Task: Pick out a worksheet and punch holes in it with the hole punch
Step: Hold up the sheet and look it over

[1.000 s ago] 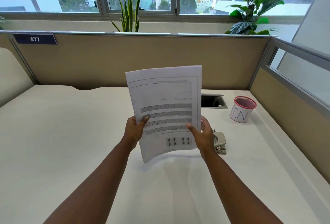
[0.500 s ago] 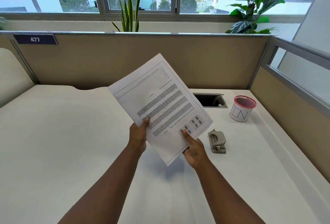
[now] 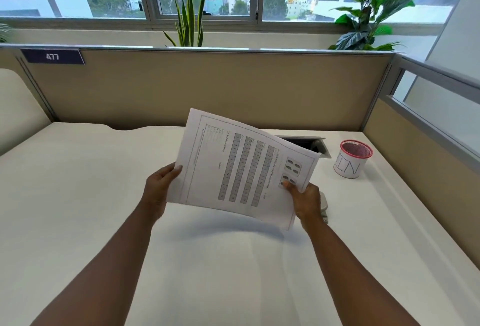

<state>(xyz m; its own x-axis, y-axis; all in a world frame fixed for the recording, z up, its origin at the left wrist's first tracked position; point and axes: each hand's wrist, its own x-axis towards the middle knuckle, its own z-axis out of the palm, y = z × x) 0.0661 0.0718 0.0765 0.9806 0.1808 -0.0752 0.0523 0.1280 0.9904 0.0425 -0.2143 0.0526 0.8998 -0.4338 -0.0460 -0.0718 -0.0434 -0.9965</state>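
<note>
— Where's the worksheet [image 3: 241,169]?

— Up off the desk [image 3: 78,195], held between both hands and turned sideways, its printed rows running up and down. The left hand [image 3: 158,190] pinches the left edge, thumb on the front, fingers behind the sheet. The right hand [image 3: 305,202] pinches the lower right corner, thumb pressed on the printed boxes.

— And the hole punch [image 3: 324,207]?

— On the desk just behind the right hand, mostly hidden by it.

— Any containers?

— A white cup [image 3: 350,160] with a pink mesh rim, further right; I can't tell what's inside. An open cable hatch [image 3: 315,143] sits behind the sheet, dark within.

— Changed since before?

— Half a second ago the sheet was tilted diagonally; now it's rotated further clockwise, and the hands are wider apart.
</note>
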